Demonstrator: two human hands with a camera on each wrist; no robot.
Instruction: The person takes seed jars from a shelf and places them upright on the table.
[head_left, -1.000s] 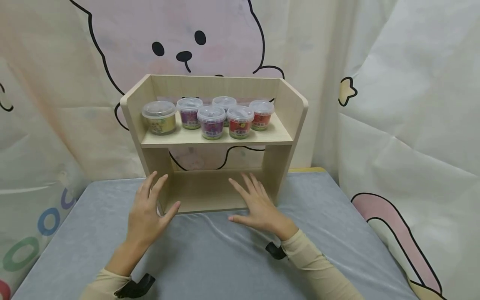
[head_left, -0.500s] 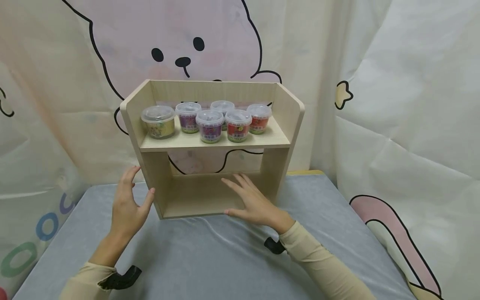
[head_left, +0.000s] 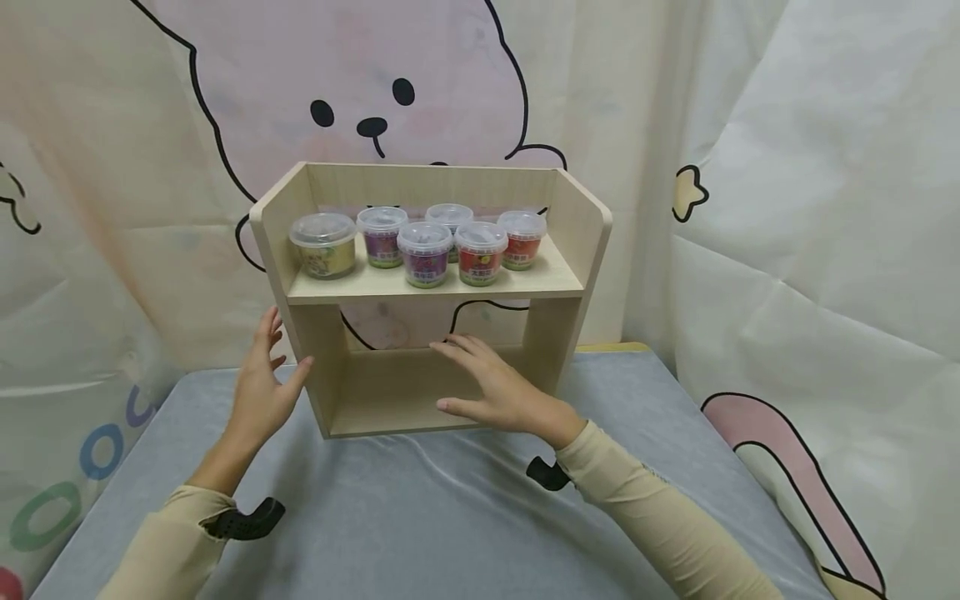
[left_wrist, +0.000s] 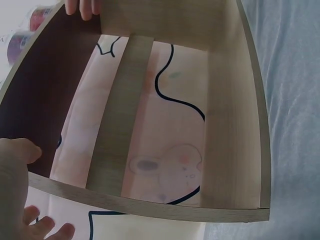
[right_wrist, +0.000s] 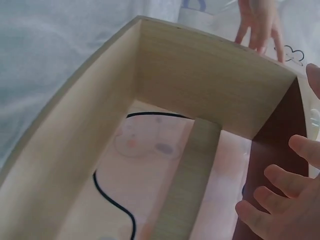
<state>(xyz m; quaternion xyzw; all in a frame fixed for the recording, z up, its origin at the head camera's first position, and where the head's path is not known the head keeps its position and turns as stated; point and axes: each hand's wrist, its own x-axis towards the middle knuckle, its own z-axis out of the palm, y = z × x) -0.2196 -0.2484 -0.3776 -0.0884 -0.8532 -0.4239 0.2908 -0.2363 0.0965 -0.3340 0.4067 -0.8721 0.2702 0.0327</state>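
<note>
Shelf (head_left: 390,387) w/ 6 tubs (head_left: 425,257), upper lvl (head_left: 543,271)

Pale wood shelf (head_left: 397,402). From its centre: yellow cup (head_left: 328,258) 10 o'clock, purple cups (head_left: 426,265) around 12, red cups (head_left: 480,265) towards 2.

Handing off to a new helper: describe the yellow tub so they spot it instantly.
Find the shelf on the table. On its upper board, the yellow tub stands leftmost. It is wider than the purple tub beside it and all the others.
</note>
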